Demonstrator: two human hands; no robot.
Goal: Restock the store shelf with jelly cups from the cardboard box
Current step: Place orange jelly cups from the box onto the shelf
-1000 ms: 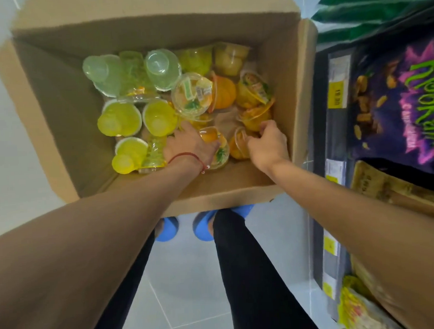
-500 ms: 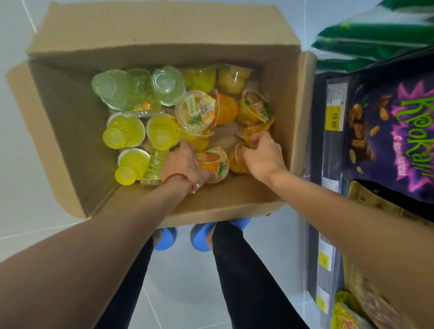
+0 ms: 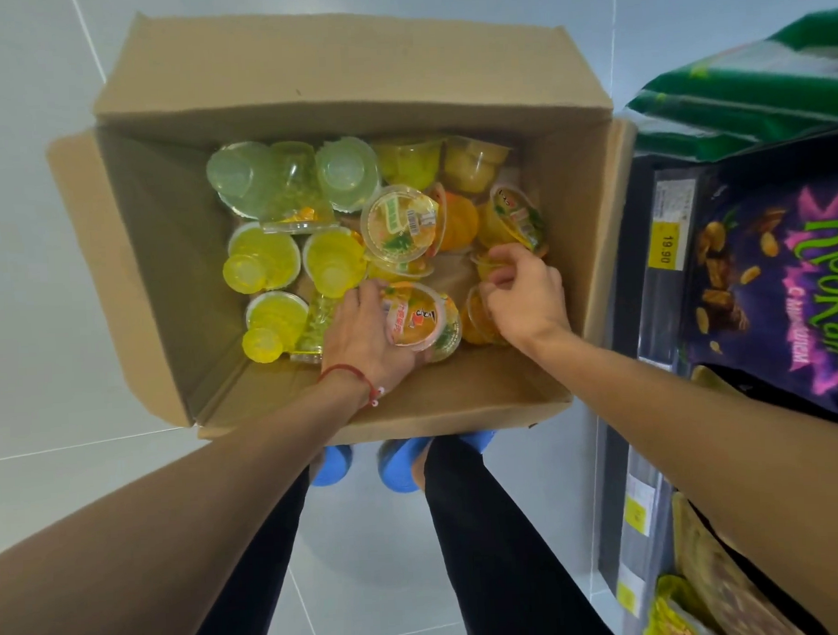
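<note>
Cardboard box [image 3: 175, 280], left hand [image 3: 362, 336] gripping round cup [image 3: 422, 317]

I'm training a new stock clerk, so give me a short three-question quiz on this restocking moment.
1. True or false: the left hand grips an orange jelly cup inside the cardboard box.
2. Where do the yellow cups lie? A) in the box, toward the person's left B) against the box's right wall C) stacked outside it
3. Fill in: the yellow price tag on the shelf edge reads ___.
Key: 1 true; 2 A; 3 19.90.
</note>
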